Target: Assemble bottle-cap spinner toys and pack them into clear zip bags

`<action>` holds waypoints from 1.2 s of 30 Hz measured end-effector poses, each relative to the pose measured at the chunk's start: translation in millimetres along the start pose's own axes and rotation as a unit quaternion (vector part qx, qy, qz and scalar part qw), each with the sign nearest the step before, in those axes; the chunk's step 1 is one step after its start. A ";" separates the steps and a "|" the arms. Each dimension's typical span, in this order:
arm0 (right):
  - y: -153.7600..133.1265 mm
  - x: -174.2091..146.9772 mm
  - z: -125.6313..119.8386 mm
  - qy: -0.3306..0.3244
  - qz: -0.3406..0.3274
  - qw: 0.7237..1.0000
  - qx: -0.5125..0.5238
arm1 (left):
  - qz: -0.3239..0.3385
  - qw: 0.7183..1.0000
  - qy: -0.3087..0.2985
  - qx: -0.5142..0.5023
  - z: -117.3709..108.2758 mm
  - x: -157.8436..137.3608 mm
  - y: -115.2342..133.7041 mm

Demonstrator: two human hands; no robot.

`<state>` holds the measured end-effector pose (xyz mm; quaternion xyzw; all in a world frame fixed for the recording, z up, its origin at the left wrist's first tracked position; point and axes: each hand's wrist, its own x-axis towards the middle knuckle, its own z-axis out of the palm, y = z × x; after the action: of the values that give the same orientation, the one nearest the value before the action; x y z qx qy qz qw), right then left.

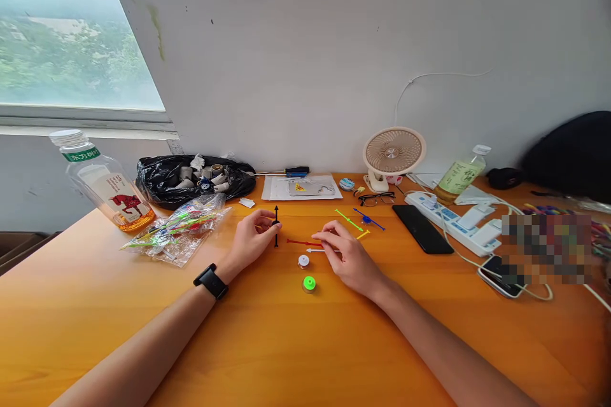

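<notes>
Orange table (267, 343): left hand (251, 238) pinches one black stick (276, 226); right hand (351, 257) grips one white stick (316, 250); two discs.

Black stick (276, 226) upright; red (304, 243), white (316, 250) sticks flat on table.

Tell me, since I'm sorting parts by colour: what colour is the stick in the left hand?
Black; the stick in the left hand shows clearly in the head view.

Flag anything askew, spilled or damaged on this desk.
Nothing spilled or broken. The bottle near the window seems to lean, possibly lens distortion. The wall above shows stains and cracked paint.
</notes>
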<state>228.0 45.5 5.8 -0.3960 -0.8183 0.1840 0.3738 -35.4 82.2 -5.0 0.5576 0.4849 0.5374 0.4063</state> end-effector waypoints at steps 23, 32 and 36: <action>5.9 -1.9 1.6 -0.010 0.041 0.999 -0.024 | 0.262 0.905 -0.246 0.226 15.4 -26.4 20.4; 1.3 4.0 -1.1 0.065 0.041 0.997 0.000 | 0.307 0.868 -0.189 0.342 16.9 -25.5 13.6; 1.5 6.4 -0.6 0.082 0.115 0.985 0.096 | 0.303 0.897 -0.113 0.301 15.9 -24.6 10.7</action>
<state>226.6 51.4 8.3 -0.4631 -0.7126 0.2703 0.4525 -17.3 57.1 -1.1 0.8301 0.3817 0.3968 0.0884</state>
